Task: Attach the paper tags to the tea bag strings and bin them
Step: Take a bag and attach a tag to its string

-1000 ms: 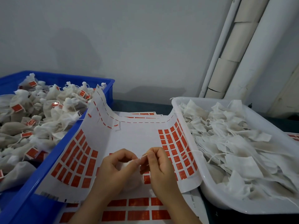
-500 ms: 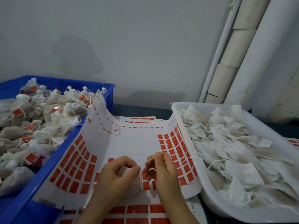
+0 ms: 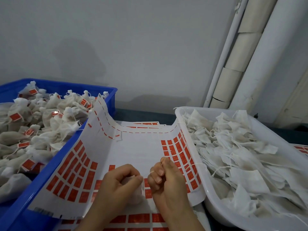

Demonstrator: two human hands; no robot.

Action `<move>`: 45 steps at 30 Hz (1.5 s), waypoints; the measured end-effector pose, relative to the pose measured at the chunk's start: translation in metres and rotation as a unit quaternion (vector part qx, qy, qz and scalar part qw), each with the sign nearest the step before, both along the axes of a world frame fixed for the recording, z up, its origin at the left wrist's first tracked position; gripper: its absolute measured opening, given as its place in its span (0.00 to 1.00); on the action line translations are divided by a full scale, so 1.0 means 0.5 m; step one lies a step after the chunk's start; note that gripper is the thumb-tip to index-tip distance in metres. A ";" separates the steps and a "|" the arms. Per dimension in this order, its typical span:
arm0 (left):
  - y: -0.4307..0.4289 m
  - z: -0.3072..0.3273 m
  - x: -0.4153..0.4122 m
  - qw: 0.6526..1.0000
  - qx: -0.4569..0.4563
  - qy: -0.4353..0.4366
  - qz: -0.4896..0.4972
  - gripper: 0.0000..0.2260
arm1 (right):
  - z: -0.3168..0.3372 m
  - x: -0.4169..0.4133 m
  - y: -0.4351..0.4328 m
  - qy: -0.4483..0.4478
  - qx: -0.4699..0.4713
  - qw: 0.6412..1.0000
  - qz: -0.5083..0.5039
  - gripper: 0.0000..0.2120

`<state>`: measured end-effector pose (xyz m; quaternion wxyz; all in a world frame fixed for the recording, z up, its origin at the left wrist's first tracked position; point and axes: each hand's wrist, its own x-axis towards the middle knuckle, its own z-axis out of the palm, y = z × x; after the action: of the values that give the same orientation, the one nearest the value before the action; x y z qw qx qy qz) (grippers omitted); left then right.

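My left hand grips a white tea bag, mostly hidden under its curled fingers. My right hand pinches the bag's thin white string between thumb and fingertips, close beside the left hand. Both hands hover over a white sheet of red paper tags that curves up between two bins. The blue bin on the left holds several tagged tea bags. The white bin on the right is heaped with untagged tea bags.
More tag sheets lie stacked under the curved one. A grey wall stands behind the table, with white pipes rising at the right. Another tag sheet's edge shows past the white bin.
My right hand has drawn the string a little up and to the right, away from the left hand. The camera has tilted up slightly, so both hands sit lower in view.
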<state>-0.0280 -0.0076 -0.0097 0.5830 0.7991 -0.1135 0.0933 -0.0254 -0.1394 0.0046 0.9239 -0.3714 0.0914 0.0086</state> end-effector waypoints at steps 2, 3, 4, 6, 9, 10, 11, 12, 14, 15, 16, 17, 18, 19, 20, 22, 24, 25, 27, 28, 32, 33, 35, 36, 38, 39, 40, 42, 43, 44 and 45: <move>0.000 0.001 -0.001 1.000 -0.006 0.008 -0.004 0.07 | 0.001 0.000 -0.001 -0.002 -0.005 1.000 -0.003 0.19; -0.001 0.001 -0.002 1.000 -0.007 0.011 -0.006 0.07 | 0.002 0.001 -0.002 0.002 -0.003 1.000 -0.004 0.19; -0.002 0.000 -0.002 1.000 -0.006 0.015 -0.008 0.07 | 0.002 0.002 -0.004 0.008 0.004 1.000 -0.004 0.17; -0.001 -0.002 -0.001 1.000 -0.008 0.028 -0.008 0.08 | 0.001 0.003 -0.005 0.017 0.017 1.000 0.000 0.13; 0.004 -0.003 -0.001 0.999 -0.013 0.045 -0.011 0.11 | -0.002 0.002 -0.005 0.017 0.012 1.000 0.002 0.12; 0.004 -0.002 -0.001 0.999 -0.013 0.047 -0.012 0.11 | -0.002 0.002 -0.005 0.018 0.006 1.000 0.000 0.12; 0.003 -0.001 -0.003 0.999 -0.014 0.047 -0.012 0.10 | -0.002 0.001 -0.006 0.018 -0.001 1.000 -0.002 0.12; 0.002 -0.001 -0.004 0.999 -0.016 0.045 -0.012 0.09 | -0.002 0.001 -0.006 0.017 -0.009 1.000 -0.004 0.12; -0.001 0.000 -0.005 0.999 -0.019 0.045 -0.010 0.07 | -0.002 -0.001 -0.006 0.016 -0.022 1.000 -0.007 0.11; -0.002 0.000 -0.005 0.999 -0.022 0.047 -0.009 0.07 | -0.002 0.000 -0.006 0.015 -0.029 0.999 -0.008 0.11; -0.001 -0.001 -0.004 0.998 -0.024 0.051 -0.007 0.08 | -0.002 -0.001 -0.006 0.013 -0.037 0.999 -0.008 0.10; 0.000 -0.002 -0.004 0.998 -0.024 0.055 -0.003 0.08 | -0.001 -0.001 -0.006 0.009 -0.046 0.999 -0.008 0.09; 0.001 -0.003 -0.003 0.998 -0.021 0.058 0.001 0.09 | -0.001 -0.002 -0.006 0.006 -0.058 0.998 -0.008 0.09; 0.002 -0.004 -0.002 0.998 -0.017 0.059 0.005 0.10 | -0.001 -0.002 -0.005 0.002 -0.075 0.997 -0.009 0.08; 0.002 -0.004 -0.002 0.998 -0.011 0.058 0.008 0.11 | -0.001 -0.003 -0.005 -0.003 -0.095 0.995 -0.010 0.08; 0.003 -0.006 -0.001 0.998 0.004 0.060 0.008 0.12 | -0.001 -0.004 -0.004 -0.012 -0.125 0.992 -0.015 0.08; 0.003 -0.005 0.000 0.998 0.019 0.064 0.002 0.15 | 0.000 -0.005 -0.002 -0.012 -0.126 0.992 -0.018 0.07; 0.004 -0.004 0.000 0.998 0.022 0.065 -0.001 0.16 | 0.001 -0.006 -0.002 -0.010 -0.117 0.993 -0.017 0.07; 0.006 -0.001 0.002 0.998 0.018 0.062 -0.005 0.17 | 0.002 -0.006 -0.002 -0.005 -0.097 0.995 -0.009 0.07; 0.007 0.000 0.002 0.998 0.012 0.058 -0.006 0.18 | 0.003 -0.006 -0.003 -0.005 -0.090 0.996 -0.007 0.07; 0.005 0.000 -0.002 0.998 0.009 0.057 -0.022 0.17 | 0.003 -0.003 -0.009 -0.009 -0.095 0.995 -0.014 0.05; 0.005 -0.003 -0.004 0.998 0.005 0.061 -0.022 0.15 | 0.001 -0.003 -0.010 -0.010 -0.104 0.994 -0.017 0.04; 0.006 -0.007 -0.005 0.997 -0.014 0.073 -0.012 0.11 | -0.003 -0.002 -0.011 -0.012 -0.115 0.993 -0.018 0.05; 0.006 -0.008 -0.005 0.997 -0.024 0.076 -0.008 0.10 | -0.004 -0.002 -0.011 -0.013 -0.113 0.993 -0.016 0.05; 0.006 -0.006 -0.004 0.997 -0.035 0.075 -0.002 0.09 | -0.004 -0.001 -0.010 -0.016 -0.097 0.995 -0.013 0.07; 0.005 -0.005 -0.004 0.997 -0.038 0.068 0.002 0.08 | -0.003 -0.001 -0.008 -0.020 -0.084 0.996 -0.009 0.09; 0.006 -0.005 -0.003 0.997 -0.041 0.058 0.007 0.07 | -0.001 -0.001 -0.007 -0.027 -0.068 0.997 -0.003 0.13; 0.006 -0.003 -0.002 0.998 -0.056 0.038 0.011 0.07 | 0.001 -0.003 -0.004 -0.042 -0.065 0.997 0.011 0.20; 0.007 -0.003 -0.001 0.997 -0.064 0.030 0.010 0.07 | 0.002 -0.004 -0.001 -0.044 -0.089 0.995 0.017 0.22; 0.007 -0.003 -0.001 0.997 -0.071 0.022 0.010 0.07 | 0.002 -0.005 0.002 -0.040 -0.131 0.990 0.019 0.22; 0.007 -0.003 0.000 0.997 -0.076 0.015 0.010 0.07 | 0.001 -0.005 0.004 -0.029 -0.182 0.983 0.012 0.22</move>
<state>-0.0280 -0.0039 -0.0110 0.6430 0.7547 -0.0891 0.0951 -0.0280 -0.1375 0.0051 0.8429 -0.5346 0.0601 -0.0082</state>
